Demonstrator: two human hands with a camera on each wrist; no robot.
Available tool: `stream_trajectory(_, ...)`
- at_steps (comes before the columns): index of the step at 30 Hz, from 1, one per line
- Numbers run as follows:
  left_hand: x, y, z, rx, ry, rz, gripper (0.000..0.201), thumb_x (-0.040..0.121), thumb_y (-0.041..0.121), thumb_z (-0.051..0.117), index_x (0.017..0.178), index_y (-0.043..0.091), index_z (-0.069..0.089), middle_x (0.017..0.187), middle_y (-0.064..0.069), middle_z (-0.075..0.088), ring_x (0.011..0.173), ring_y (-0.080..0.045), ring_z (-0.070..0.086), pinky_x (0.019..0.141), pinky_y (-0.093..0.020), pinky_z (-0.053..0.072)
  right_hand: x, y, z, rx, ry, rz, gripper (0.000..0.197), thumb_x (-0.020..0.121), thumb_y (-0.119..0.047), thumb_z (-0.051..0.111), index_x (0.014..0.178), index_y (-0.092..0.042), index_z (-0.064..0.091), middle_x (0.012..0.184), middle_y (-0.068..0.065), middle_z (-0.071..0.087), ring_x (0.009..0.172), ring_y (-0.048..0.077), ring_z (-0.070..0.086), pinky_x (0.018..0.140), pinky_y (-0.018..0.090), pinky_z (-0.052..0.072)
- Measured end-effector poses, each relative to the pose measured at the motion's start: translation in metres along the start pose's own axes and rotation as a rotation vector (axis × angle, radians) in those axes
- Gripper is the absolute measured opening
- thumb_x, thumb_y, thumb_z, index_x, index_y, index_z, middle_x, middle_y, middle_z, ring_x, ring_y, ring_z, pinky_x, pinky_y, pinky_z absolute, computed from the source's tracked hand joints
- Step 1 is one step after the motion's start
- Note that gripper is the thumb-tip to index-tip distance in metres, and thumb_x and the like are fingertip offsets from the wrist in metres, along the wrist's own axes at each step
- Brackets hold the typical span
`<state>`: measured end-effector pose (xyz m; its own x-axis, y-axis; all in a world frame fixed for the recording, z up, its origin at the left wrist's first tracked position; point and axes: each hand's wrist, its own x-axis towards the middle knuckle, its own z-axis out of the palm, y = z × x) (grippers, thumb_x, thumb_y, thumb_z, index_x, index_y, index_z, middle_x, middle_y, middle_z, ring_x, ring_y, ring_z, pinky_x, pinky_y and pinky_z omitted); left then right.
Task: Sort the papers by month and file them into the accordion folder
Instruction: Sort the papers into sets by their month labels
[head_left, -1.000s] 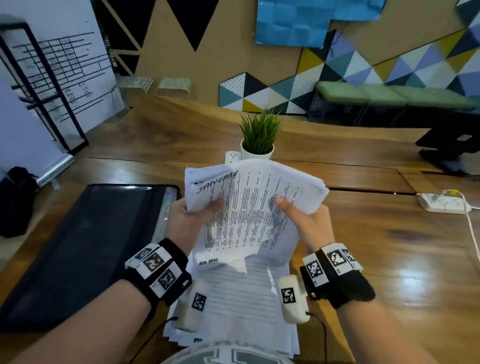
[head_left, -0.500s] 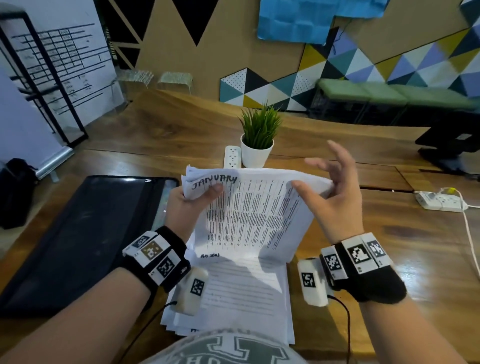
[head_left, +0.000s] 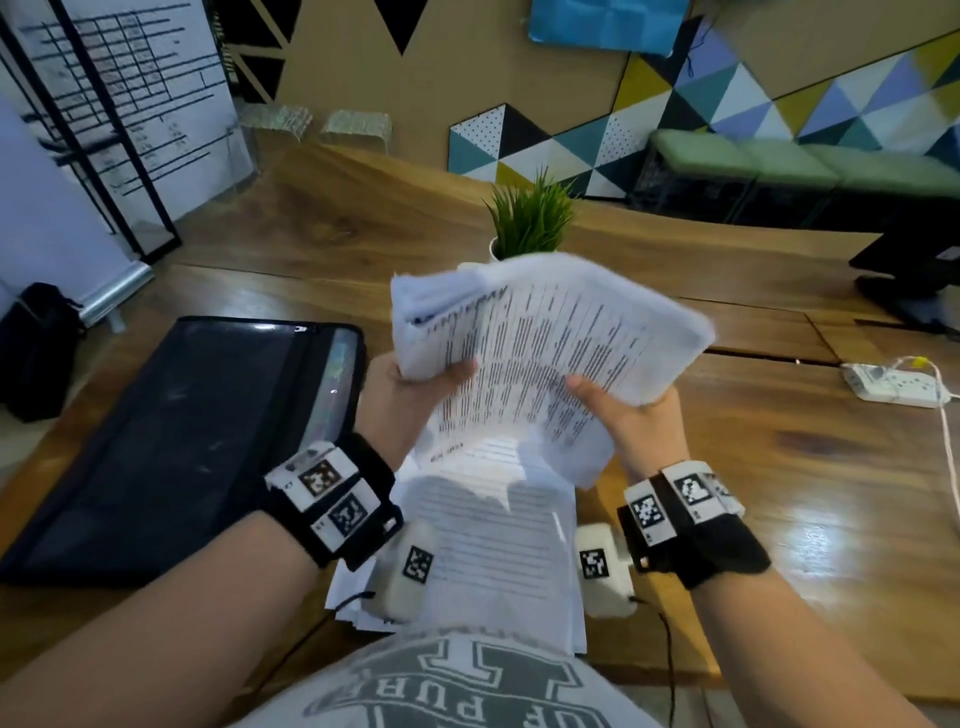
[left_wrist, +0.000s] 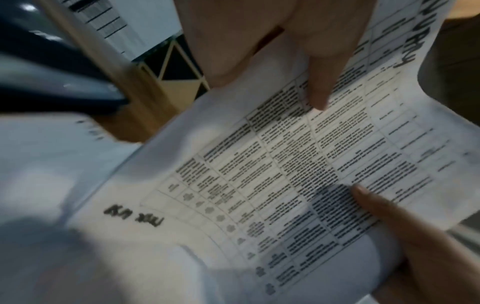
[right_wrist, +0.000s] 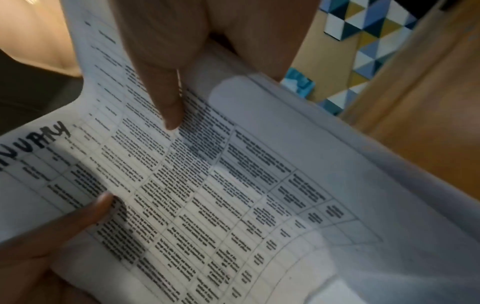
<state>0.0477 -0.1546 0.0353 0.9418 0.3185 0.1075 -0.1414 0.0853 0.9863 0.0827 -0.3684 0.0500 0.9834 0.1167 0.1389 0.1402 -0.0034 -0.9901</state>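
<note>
I hold a thick sheaf of printed papers up over the table, its top sheet headed JANUARY in marker. My left hand grips its left edge, thumb lying on the printed table. My right hand grips the right edge with the thumb on top and the fingers behind. The sheets bow between both hands. More papers lie in a loose stack on the table beneath my wrists. The black accordion folder lies flat to the left, its open mouth facing the stack.
A small potted plant stands just beyond the held papers. A white power strip with its cable lies at the right. A dark monitor base is at the far right. Bare wooden table spreads to the right.
My right hand, lifted off with fingers spread half a second ago, has come back down and grips the sheaf's right edge again. The sheaf has tilted and bowed more.
</note>
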Motion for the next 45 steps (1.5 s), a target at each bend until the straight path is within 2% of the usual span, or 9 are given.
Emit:
stream_trajectory(4,-0.012,-0.038,0.002,0.17,0.058,-0.168,0.02,0.077,0.008,0.076,0.067,0.015,0.06,0.054,0.013,0.059,0.055,-0.004,0.051,0.062,-0.031,0.042,-0.008,0.034,-0.001,-0.036,0.056,0.155,0.03,0.073,0.0,0.073,0.086,-0.026,0.066,0.083,-0.014,0.072,0.084,0.002,0.067,0.086,0.04,0.053)
stream_trajectory(14,-0.001,-0.051,0.003,0.293,-0.021,-0.272,0.029,0.078,0.025,0.076,0.095,0.005,0.062,0.089,-0.012,0.063,0.082,-0.025,0.057,0.076,-0.032,0.048,0.004,0.041,0.002,-0.14,0.072,0.238,0.012,0.079,-0.005,0.069,0.086,-0.014,0.065,0.084,-0.002,0.066,0.076,0.007,0.062,0.072,0.026,0.053)
stream_trajectory(18,0.004,-0.033,0.007,0.318,-0.21,-0.29,0.016,0.079,0.026,0.076,0.084,0.022,0.061,0.09,0.002,0.066,0.084,-0.012,0.062,0.076,-0.025,0.051,0.02,0.02,-0.018,-0.293,0.042,0.243,0.021,0.083,-0.011,0.066,0.103,-0.007,0.06,0.085,0.002,0.065,0.074,0.016,0.061,0.056,0.016,0.049)
stream_trajectory(23,-0.011,-0.052,-0.007,0.339,-0.326,-0.379,0.029,0.075,0.033,0.075,0.093,0.012,0.066,0.091,0.003,0.07,0.081,-0.011,0.066,0.078,-0.027,0.051,0.005,0.031,-0.027,-0.494,-0.139,0.507,0.016,0.082,-0.01,0.067,0.094,-0.002,0.059,0.067,-0.004,0.066,0.067,0.006,0.065,0.05,0.011,0.045)
stream_trajectory(28,-0.017,-0.084,-0.017,0.303,-0.267,-0.481,0.047,0.071,0.01,0.073,0.116,0.009,0.058,0.114,-0.007,0.068,0.107,-0.024,0.064,0.095,-0.042,0.05,-0.01,0.089,-0.035,-0.875,-0.304,0.884,0.047,0.077,-0.025,0.073,0.112,0.001,0.055,0.102,0.01,0.063,0.084,0.018,0.06,0.072,0.026,0.05)
stream_trajectory(31,-0.02,-0.098,-0.019,0.369,-0.271,-0.497,0.04,0.079,-0.004,0.069,0.113,0.015,0.058,0.109,-0.005,0.069,0.105,-0.022,0.065,0.093,-0.038,0.051,-0.009,0.09,-0.031,-0.871,-0.245,0.772,0.063,0.074,-0.013,0.073,0.129,-0.004,0.044,0.12,0.011,0.058,0.099,0.019,0.058,0.084,0.031,0.052)
stream_trajectory(35,-0.024,-0.106,-0.024,0.424,-0.284,-0.479,0.036,0.079,-0.004,0.065,0.11,0.016,0.064,0.103,0.0,0.072,0.097,-0.018,0.068,0.088,-0.036,0.054,0.013,0.06,-0.011,-0.98,-0.179,0.292,0.075,0.082,-0.014,0.067,0.143,-0.013,0.023,0.146,0.005,0.032,0.133,0.02,0.032,0.109,0.031,0.027)
stream_trajectory(41,-0.026,-0.104,-0.019,0.487,-0.224,-0.477,0.032,0.085,0.0,0.057,0.097,0.028,0.066,0.093,0.006,0.072,0.093,-0.011,0.066,0.081,-0.023,0.052,0.059,0.064,0.046,-0.963,-0.557,0.064,0.083,0.08,-0.013,0.067,0.146,-0.021,0.018,0.151,0.001,0.028,0.14,0.018,0.023,0.116,0.039,0.016)
stream_trajectory(45,-0.028,-0.099,-0.021,0.539,-0.226,-0.468,0.032,0.084,0.003,0.053,0.101,0.025,0.068,0.096,0.006,0.072,0.095,-0.01,0.066,0.087,-0.029,0.053,0.073,0.077,0.059,-1.038,-0.729,0.098,0.058,0.085,-0.018,0.061,0.138,-0.019,0.038,0.135,0.004,0.051,0.12,0.025,0.051,0.113,0.042,0.022)
